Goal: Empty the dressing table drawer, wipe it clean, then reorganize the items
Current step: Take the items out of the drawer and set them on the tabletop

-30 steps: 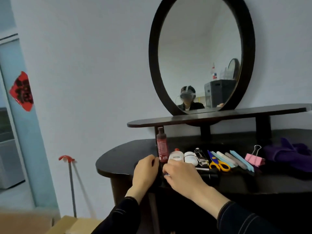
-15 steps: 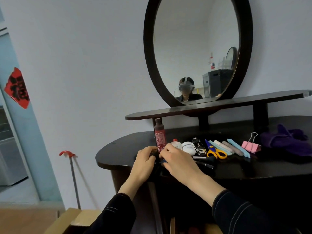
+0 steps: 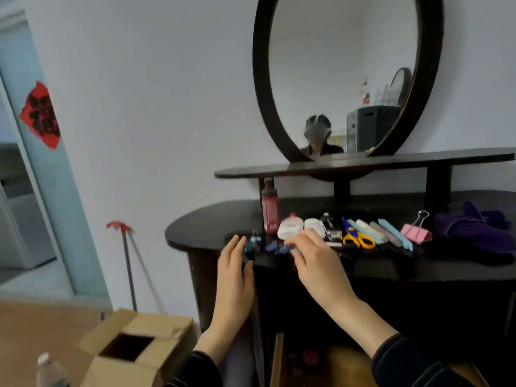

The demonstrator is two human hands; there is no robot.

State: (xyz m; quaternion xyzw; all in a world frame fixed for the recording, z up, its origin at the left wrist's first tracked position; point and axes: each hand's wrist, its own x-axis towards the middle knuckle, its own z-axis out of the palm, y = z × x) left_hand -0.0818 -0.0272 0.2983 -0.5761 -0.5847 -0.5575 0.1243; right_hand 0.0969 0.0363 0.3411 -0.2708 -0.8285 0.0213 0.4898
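The rounded left end of the table [image 3: 201, 227] is left bare, so entry from that side is unhindered. The middle of the top is crossed by a row running from the red bottle [image 3: 270, 212] to the pink binder clip [image 3: 416, 231], and the right end is taken by a purple cloth [image 3: 474, 230]. The front edge is cluttered by small clips [image 3: 252, 243]. Headroom at the back is capped by the shelf [image 3: 363, 163].

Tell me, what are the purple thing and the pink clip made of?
The purple thing looks like soft matte cloth, since it lies crumpled in folds. The pink clip is probably painted metal: a smooth folded body with shiny silver wire handles.
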